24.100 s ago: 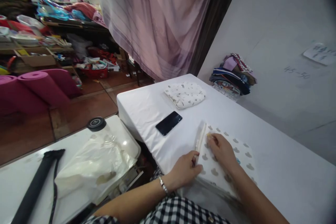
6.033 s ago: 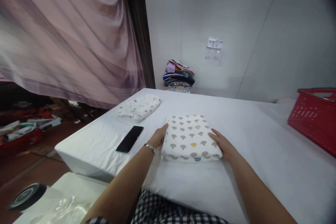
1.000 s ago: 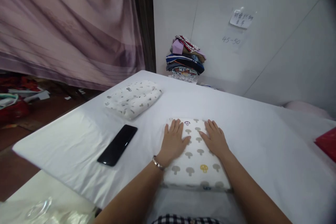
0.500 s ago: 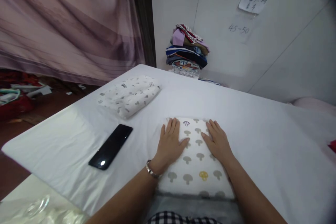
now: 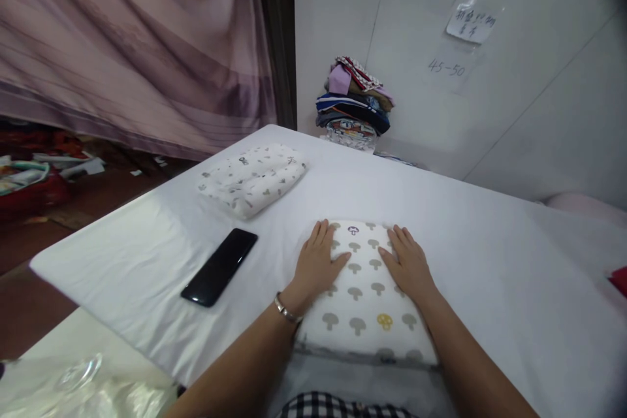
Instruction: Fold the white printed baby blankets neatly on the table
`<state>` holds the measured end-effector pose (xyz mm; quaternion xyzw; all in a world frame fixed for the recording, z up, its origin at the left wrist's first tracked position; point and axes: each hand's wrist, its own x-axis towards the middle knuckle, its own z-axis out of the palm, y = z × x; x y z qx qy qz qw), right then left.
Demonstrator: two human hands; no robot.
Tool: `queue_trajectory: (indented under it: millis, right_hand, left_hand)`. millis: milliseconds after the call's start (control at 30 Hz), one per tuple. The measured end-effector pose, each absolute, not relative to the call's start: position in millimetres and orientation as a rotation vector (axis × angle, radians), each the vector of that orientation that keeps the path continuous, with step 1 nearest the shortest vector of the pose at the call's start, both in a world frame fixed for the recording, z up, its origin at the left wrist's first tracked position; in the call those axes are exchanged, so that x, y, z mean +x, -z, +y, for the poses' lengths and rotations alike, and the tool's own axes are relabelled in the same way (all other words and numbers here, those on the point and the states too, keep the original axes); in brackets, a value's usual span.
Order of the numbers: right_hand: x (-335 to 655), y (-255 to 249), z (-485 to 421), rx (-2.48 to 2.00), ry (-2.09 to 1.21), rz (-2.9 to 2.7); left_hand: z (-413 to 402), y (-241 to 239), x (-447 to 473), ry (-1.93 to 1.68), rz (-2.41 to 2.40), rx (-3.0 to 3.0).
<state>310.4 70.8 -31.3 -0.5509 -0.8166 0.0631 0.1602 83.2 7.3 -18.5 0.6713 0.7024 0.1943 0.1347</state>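
Observation:
A folded white cloth point(image 5: 367, 307) printed with grey mushrooms lies on the table in front of me, seemingly inside a clear plastic bag point(image 5: 362, 375) whose loose end reaches toward my body. My left hand point(image 5: 321, 261) rests flat on its left side, fingers stretched out and thumb pointing inward. On the opposite side my right hand point(image 5: 406, 261) presses down in the same way, fingers extended. One mushroom is yellow and another has a dark purple outline. Neither hand grasps anything.
A second white printed bundle point(image 5: 255, 176) lies at the far left of the white-covered table point(image 5: 465, 241). Nearer is a black phone point(image 5: 220, 268). Clear plastic bags point(image 5: 98, 392) lie at lower left. Folded clothes point(image 5: 355, 101) are stacked by the wall, beside a pink curtain point(image 5: 147, 32).
The view has shifted slightly, so the table and things on it appear a little to the right. Both hands stay flat on the folded cloth, almost unmoved.

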Motion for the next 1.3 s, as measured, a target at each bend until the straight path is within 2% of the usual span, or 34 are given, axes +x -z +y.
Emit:
queue_trajectory:
  millis: [233,367,533,800,1000,1133,1300]
  right_hand:
    - [307,27,68,-1.677,-0.133,-2.399]
    - [294,5,67,-1.79,-0.133,-2.472]
    - [249,-25,58,-1.547,-0.034,-2.555]
    - [225,17,60,-1.51,-0.2,-2.679]
    - [232,1,63,-1.525,-0.377,-2.645]
    - [268,-6,56,-1.626,-0.222,-2.525]
    - [309,16,43,-1.728,-0.142,-2.447]
  left_hand:
    - [6,20,87,-0.576,2.196,1.887]
    - [4,19,90,-0.553,2.226,1.936]
    - [3,19,91,-0.577,2.255,1.958]
    - [5,21,90,-0.571,2.228,1.951]
    - [5,20,88,-0.647,2.176,1.937]
    - [5,18,87,-0.636,2.156,1.922]
    - [6,18,88,-0.611,2.136,1.91]
